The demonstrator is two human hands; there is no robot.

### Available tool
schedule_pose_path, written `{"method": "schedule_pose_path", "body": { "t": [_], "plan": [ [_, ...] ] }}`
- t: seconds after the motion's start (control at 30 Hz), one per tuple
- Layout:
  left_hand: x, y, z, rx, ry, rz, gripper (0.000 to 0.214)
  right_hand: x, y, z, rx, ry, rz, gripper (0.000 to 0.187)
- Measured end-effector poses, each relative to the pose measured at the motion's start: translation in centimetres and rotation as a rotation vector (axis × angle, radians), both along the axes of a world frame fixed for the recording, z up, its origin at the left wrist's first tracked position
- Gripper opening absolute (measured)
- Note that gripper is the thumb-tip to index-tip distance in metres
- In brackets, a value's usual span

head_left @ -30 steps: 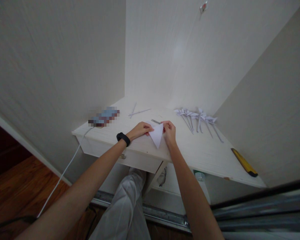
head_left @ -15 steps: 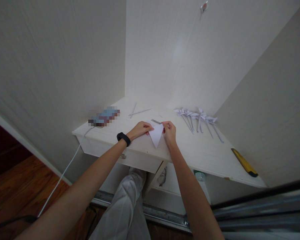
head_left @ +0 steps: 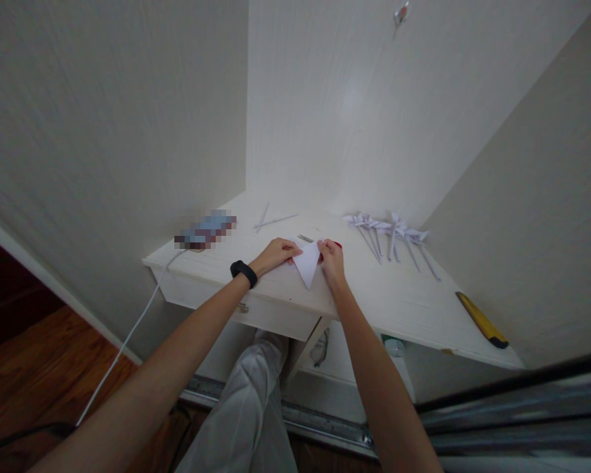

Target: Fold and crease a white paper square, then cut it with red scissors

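A white piece of paper (head_left: pixel 307 268), folded to a triangle with its tip toward me, is held just over the front part of the white desk (head_left: pixel 270 279). My left hand (head_left: pixel 278 253) pinches its left corner, thumb on top. At the right corner, my right hand (head_left: pixel 331 261) grips the paper between thumb and fingers. Just behind the paper lie scissors (head_left: pixel 305 238); their blades point left, and a bit of red handle shows beyond my right hand, which hides the rest.
Several paper pinwheels on sticks (head_left: pixel 394 230) lie at the back right. Thin paper sticks (head_left: pixel 276 219) lie at the back left, near a blurred-out device (head_left: pixel 207 230) with a white cable (head_left: pixel 142 315). A yellow cutter (head_left: pixel 481 320) rests near the right edge.
My right hand has shifted slightly left with the paper's right corner, and the red scissor handle now shows behind it. My left hand stays nearly still.
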State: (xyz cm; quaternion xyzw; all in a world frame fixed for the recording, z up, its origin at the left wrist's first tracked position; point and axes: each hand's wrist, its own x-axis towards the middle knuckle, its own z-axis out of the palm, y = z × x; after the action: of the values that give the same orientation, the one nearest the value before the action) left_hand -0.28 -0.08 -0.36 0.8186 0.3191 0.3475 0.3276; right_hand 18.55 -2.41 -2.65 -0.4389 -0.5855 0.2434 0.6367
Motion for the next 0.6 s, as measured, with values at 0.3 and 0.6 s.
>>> {"method": "schedule_pose_path", "body": {
  "t": [0.3,0.6],
  "plan": [
    [-0.13,0.12,0.16,0.021,-0.062,0.079,0.026,-0.12,0.04,-0.03,-0.047,-0.041,0.065,0.022],
    [-0.2,0.22,0.28,0.019,-0.105,0.15,0.026,-0.23,0.09,-0.19,-0.077,-0.066,0.087,0.02]
  ]
}}
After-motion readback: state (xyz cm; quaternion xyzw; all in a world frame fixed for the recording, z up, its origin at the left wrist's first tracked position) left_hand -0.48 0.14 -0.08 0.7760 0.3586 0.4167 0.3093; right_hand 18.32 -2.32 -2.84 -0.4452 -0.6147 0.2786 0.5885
